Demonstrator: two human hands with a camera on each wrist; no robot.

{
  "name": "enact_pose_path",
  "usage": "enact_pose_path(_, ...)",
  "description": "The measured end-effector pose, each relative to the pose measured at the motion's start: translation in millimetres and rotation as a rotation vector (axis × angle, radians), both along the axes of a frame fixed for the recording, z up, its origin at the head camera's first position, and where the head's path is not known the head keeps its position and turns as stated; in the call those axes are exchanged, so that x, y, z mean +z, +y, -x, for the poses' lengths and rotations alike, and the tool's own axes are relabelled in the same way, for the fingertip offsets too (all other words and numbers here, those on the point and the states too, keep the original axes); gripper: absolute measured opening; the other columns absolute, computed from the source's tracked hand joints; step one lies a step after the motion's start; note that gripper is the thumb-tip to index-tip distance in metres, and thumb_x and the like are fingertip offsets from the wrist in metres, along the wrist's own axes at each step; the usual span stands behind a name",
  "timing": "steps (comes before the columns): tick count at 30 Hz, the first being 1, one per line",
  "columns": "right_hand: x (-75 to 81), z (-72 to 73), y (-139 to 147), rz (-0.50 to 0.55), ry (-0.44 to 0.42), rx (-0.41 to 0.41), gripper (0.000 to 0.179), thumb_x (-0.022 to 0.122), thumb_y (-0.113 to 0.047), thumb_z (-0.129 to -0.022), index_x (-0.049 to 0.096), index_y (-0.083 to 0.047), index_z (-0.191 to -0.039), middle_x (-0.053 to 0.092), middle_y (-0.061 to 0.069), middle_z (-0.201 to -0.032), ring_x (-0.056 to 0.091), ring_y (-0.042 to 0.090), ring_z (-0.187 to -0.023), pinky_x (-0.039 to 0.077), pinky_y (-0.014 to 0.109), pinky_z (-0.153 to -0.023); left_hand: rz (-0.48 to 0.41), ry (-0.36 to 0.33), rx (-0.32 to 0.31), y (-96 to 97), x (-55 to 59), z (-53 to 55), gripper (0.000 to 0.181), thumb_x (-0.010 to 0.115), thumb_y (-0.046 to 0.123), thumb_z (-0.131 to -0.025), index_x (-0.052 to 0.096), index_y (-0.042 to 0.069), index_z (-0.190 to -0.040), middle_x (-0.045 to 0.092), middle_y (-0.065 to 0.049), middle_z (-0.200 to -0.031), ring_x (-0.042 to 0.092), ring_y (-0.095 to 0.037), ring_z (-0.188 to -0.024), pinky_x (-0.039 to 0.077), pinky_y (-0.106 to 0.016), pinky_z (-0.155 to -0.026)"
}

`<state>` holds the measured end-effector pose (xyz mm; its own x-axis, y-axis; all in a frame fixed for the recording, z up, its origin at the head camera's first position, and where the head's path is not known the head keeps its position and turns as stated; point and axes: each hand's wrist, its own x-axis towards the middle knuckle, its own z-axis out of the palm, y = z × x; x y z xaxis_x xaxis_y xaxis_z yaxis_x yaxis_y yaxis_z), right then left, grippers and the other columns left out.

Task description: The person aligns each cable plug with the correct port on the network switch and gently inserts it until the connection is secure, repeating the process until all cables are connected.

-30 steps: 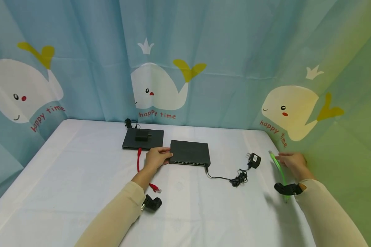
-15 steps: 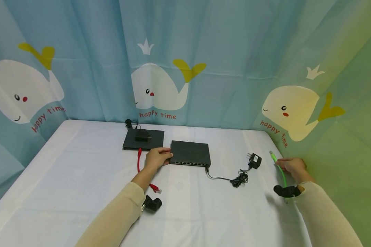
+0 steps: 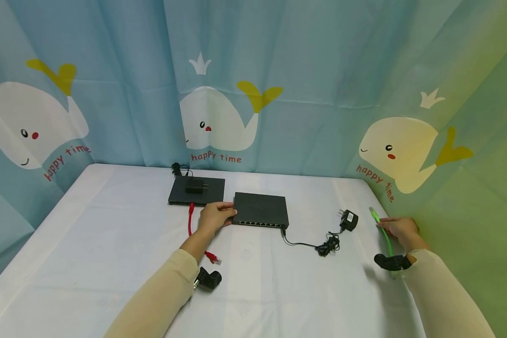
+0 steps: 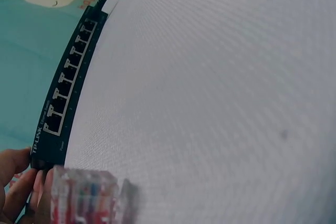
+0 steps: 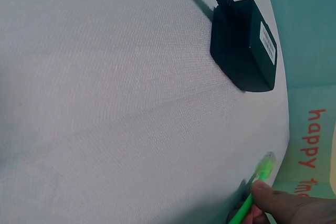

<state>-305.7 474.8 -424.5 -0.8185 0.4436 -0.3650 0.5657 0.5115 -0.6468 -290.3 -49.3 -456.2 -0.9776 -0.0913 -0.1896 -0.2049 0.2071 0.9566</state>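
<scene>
My left hand [image 3: 213,217] grips the left edge of a black Ethernet switch [image 3: 260,209], thumb on top and fingers along its side. In the left wrist view the row of ports on the switch [image 4: 68,77] faces the camera, and a clear network plug [image 4: 84,198] looms close in front. On the far right, my right hand [image 3: 401,229] pinches a green network cable [image 3: 383,230] just behind its plug. The right wrist view has thumb and fingers round the green cable [image 5: 242,211], its clear plug pointing away from the hand.
A black power adapter [image 3: 349,220] with a bundled cord [image 3: 328,245] runs to the switch. Behind the left hand lies a second flat black box [image 3: 177,190] bearing another adapter [image 3: 195,186]. A red network cable [image 3: 190,220] passes beneath the left forearm. Patterned curtains hang behind the table.
My right hand has come onto the green cable, its fingers closing round it near the plug. The left hand and the switch stay in place.
</scene>
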Motion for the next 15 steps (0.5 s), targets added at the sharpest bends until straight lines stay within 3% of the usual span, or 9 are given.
enact_pose_path(6,1.6,-2.6,1.6,0.023,0.011,0.018,0.014,0.07,-0.01,-0.089,0.078,0.001,-0.094,0.059,-0.014,-0.062,0.051,0.012,-0.063,0.045,0.029,-0.057,-0.005,-0.007,-0.002,0.5,1.4,-0.9,0.031,0.074,0.015,-0.088,0.073,0.008,-0.118,0.072,-0.011,-0.114,0.069,-0.013,-0.087,0.059,-0.02,-0.068)
enact_pose_path(15,6.4,-8.4,0.7,0.076,0.023,0.085,0.012,0.07,-0.008,-0.089,0.078,0.001,-0.09,0.062,-0.016,-0.063,0.052,0.008,-0.061,0.047,0.026,-0.056,-0.009,-0.015,-0.01,0.4,2.2,-1.4,0.032,0.073,0.015,-0.089,0.072,0.008,-0.12,0.071,-0.011,-0.115,0.07,-0.014,-0.089,0.059,-0.021,-0.069)
